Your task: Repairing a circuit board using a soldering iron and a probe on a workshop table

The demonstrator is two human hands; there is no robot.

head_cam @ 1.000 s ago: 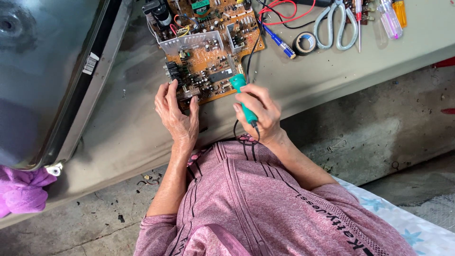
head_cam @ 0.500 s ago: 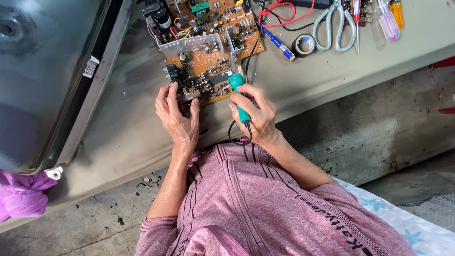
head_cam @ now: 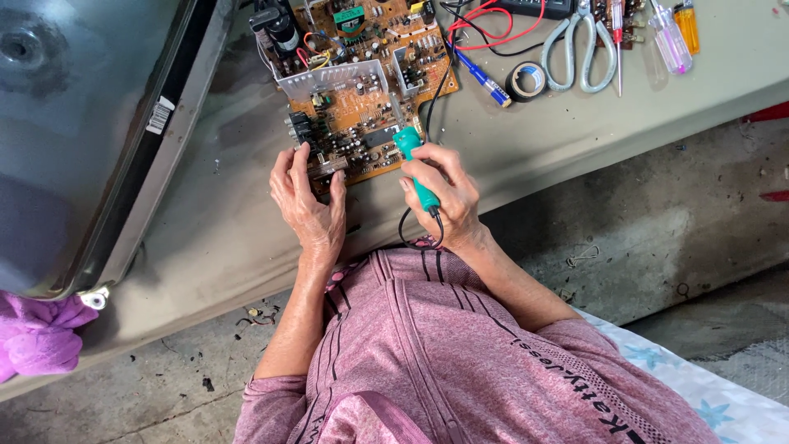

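An orange-brown circuit board (head_cam: 362, 90) crowded with parts lies on a grey mat. My left hand (head_cam: 308, 201) rests on the board's near left corner, fingers spread over the edge. My right hand (head_cam: 440, 193) grips a green-handled soldering iron (head_cam: 415, 168), its tip touching the board near the near right edge. The iron's black cord loops down under my wrist.
A large dark tube screen (head_cam: 74, 123) fills the left side. Along the far edge lie scissors (head_cam: 579, 49), a roll of black tape (head_cam: 526, 80), a blue pen (head_cam: 485, 78), screwdrivers (head_cam: 670, 37) and red and black wires (head_cam: 493, 25). Purple cloth (head_cam: 33, 337) sits lower left.
My right hand has shifted the soldering iron slightly along the board's near edge. The left hand stays on the board corner.
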